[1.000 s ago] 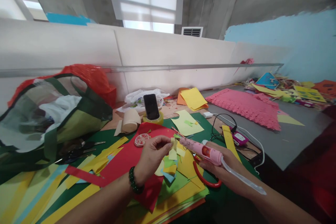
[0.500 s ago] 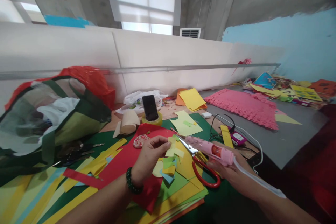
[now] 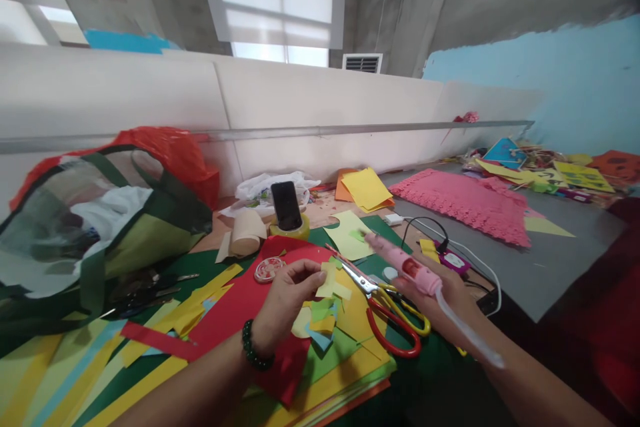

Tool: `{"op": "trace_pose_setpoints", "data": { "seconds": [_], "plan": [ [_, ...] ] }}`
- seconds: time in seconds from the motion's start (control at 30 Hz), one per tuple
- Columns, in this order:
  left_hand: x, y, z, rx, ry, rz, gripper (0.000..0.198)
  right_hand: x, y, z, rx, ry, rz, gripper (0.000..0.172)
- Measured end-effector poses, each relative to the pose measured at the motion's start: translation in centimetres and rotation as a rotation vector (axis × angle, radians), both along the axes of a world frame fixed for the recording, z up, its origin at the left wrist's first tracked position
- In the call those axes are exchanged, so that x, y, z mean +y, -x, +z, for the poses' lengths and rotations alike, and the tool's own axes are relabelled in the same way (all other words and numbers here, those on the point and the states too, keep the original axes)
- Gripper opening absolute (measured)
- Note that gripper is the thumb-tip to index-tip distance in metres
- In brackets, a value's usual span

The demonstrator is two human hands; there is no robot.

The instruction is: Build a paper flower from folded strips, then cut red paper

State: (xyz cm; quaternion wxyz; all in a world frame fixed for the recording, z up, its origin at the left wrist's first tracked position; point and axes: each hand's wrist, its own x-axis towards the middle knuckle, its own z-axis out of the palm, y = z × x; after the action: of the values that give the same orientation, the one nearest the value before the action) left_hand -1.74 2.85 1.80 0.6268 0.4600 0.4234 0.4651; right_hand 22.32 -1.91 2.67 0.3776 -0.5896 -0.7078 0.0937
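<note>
My left hand [image 3: 286, 297], with a dark bead bracelet on its wrist, pinches a small pale yellow paper piece [image 3: 326, 280]. A pink hot glue gun [image 3: 407, 268] lies in the grip of my right hand [image 3: 445, 303], and a whitish glue stick [image 3: 470, 330] sticks out of its back end. The gun's tip points up and left, over a pale yellow sheet [image 3: 350, 230]. Between my hands rest red-handled scissors [image 3: 387, 327], with yellow-handled scissors [image 3: 417, 320] partly behind. Small green, yellow and blue paper scraps [image 3: 323, 320] cover a stack of coloured paper [image 3: 345, 370].
A phone [image 3: 286, 205] leans on a tape roll [image 3: 290, 230]. At left are a green bag [image 3: 185, 210], yellow paper strips [image 3: 200, 300] and dark scissors [image 3: 145, 290]. A pink lace-edged piece [image 3: 460, 203] and a purple power strip [image 3: 453, 261] with cables lie at right.
My right hand has drawn the glue gun up and to the right, away from the paper piece. The yellow-handled scissors now show more. My left hand has barely moved.
</note>
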Motion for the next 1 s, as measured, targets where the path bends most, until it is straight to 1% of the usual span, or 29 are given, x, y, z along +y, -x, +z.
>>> {"op": "trace_pose_setpoints", "data": {
  "seconds": [0.03, 0.07, 0.1, 0.13, 0.2, 0.3, 0.33, 0.4, 0.5, 0.63, 0.8, 0.9, 1.0],
  "plan": [
    [0.0, 0.0, 0.0, -0.005, 0.003, 0.003, 0.042, 0.8, -0.6, -0.2, -0.049, 0.000, -0.034, 0.022],
    [0.0, -0.1, -0.1, -0.007, 0.006, 0.007, 0.042, 1.7, -1.1, -0.3, -0.114, 0.010, -0.070, 0.021],
    [0.0, -0.1, -0.2, -0.008, 0.008, 0.012, 0.043, 2.9, -1.5, -0.4, -0.187, 0.050, -0.108, 0.026],
    [0.0, -0.1, -0.2, -0.011, 0.012, 0.016, 0.044, 4.1, -1.8, -0.6, -0.215, 0.079, -0.136, 0.032],
    [0.0, -0.2, -0.3, -0.022, 0.024, 0.022, 0.045, 6.8, -2.4, -1.2, -0.221, 0.127, -0.150, 0.033],
    [0.0, -0.2, -0.4, -0.049, 0.037, 0.019, 0.046, 10.7, -3.2, -2.6, -0.191, 0.233, -0.147, 0.025],
    [0.0, -0.2, -0.4, -0.055, 0.039, 0.018, 0.046, 11.8, -3.4, -3.1, -0.176, 0.270, -0.149, 0.025],
    [-0.1, -0.2, -0.4, -0.064, 0.039, 0.019, 0.044, 13.6, -4.0, -4.0, -0.146, 0.342, -0.161, 0.028],
    [0.0, -0.2, -0.5, -0.070, 0.038, 0.017, 0.045, 15.4, -4.7, -5.0, -0.121, 0.423, -0.173, 0.029],
    [0.0, -0.3, -0.8, -0.106, 0.055, 0.008, 0.047, 16.3, -4.5, -5.6, -0.118, 0.483, -0.149, 0.029],
    [-0.1, -0.3, -0.9, -0.127, 0.053, -0.023, 0.045, 16.3, -3.6, -5.9, -0.159, 0.586, -0.117, 0.029],
    [0.0, -0.3, -0.9, -0.132, 0.063, -0.028, 0.047, 15.8, -3.7, -5.1, -0.221, 0.619, -0.120, 0.030],
    [0.1, -0.3, -1.1, -0.147, 0.076, -0.025, 0.047, 14.0, -3.6, -3.3, -0.298, 0.575, -0.129, 0.031]
  ]
}}
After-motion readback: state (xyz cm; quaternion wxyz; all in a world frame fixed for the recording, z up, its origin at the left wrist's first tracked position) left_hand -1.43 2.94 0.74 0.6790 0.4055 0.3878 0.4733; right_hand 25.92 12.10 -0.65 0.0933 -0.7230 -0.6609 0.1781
